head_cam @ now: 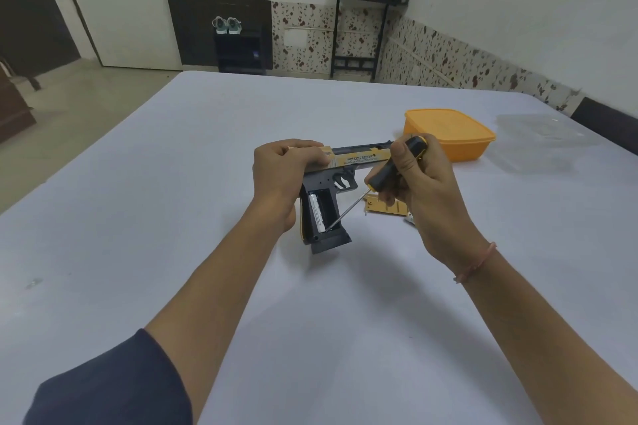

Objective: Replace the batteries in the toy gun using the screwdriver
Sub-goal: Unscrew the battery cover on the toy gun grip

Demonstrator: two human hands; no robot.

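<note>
Right hand point(419, 183) pokes screwdriver point(386, 179) at battery point(317, 213) in toy gun point(331, 183).

"DESERT EAGLE" printed on the toy gun point(359, 159) slide, smaller line beneath it probably illegible

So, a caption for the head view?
Left hand holds toy gun; right hand aims screwdriver at battery in the open grip.

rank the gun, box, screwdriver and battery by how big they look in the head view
1. gun and box: about alike; the box lies farther off, so unranked
2. screwdriver
3. battery
</note>
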